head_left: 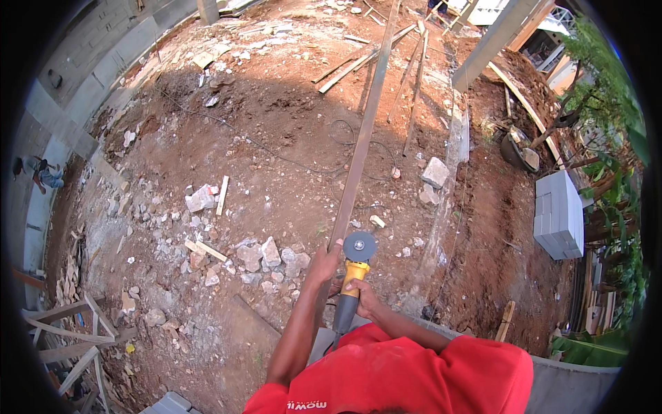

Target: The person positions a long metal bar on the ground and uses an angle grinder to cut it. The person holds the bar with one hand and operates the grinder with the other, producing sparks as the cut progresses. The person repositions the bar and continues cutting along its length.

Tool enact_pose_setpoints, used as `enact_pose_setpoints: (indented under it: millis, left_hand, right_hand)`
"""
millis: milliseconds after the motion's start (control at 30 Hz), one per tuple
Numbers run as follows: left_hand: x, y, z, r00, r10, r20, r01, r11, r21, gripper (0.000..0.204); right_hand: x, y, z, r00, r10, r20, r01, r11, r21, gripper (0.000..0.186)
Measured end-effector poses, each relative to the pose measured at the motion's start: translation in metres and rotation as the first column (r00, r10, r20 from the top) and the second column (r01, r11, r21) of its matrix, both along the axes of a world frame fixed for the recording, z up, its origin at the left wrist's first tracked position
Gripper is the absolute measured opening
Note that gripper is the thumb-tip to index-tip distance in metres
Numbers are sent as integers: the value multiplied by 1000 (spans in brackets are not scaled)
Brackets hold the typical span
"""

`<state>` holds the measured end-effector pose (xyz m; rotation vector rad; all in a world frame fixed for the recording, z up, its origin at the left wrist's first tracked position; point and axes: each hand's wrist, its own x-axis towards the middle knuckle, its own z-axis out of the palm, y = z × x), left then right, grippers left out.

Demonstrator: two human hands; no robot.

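My left hand (pixel 324 263) is closed round a long, brown metal bar (pixel 360 155) that runs away from me toward the top of the view. My right hand (pixel 361 295) grips a yellow and dark grey angle grinder (pixel 354 274) by its body, just right of the bar. The grinder's dark disc (pixel 358 244) faces up beside my left hand. The bar's lower part is partly hidden by my arm, and some fingers of my right hand are behind the tool.
Rubble (pixel 270 253), loose planks (pixel 339 72) and a cable (pixel 241 141) lie on the dirt. Grey blocks (pixel 558 214), a concrete post (pixel 483 48) and a tree stand right. Another person (pixel 43 172) is near the left wall; scrap timber (pixel 76 331) lies lower left.
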<state>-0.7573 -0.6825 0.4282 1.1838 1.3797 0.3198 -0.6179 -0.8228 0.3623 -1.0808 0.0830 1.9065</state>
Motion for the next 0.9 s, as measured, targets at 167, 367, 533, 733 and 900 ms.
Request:
enact_pose_setpoints:
  millis: [167,367,533,733,900]
  left_hand:
    - [4,-25,-19,998,-62,20,60,996,61,78]
    - [-58,-71,-58,985,-61,159,48,996,81,67]
    - [-205,-238,-128,988,114,108,-84,965,-249,64]
    - [-250,-408,-137,983,7,-181,-105,837,-537,54]
    - [-231,-428,-130,975,42,-220,-153,840,-520,50]
  right_hand:
    - [-6,-4,-15,991,-130,10,131,990,-60,40]
    - [-11,-8,-13,980,-187,66,193,976,-101,38]
    - [-2,1,0,965,-228,128,243,963,-120,35]
    - [3,24,-19,963,-214,165,237,963,-130,39]
    - [13,40,-32,954,-249,167,264,962,-71,30]
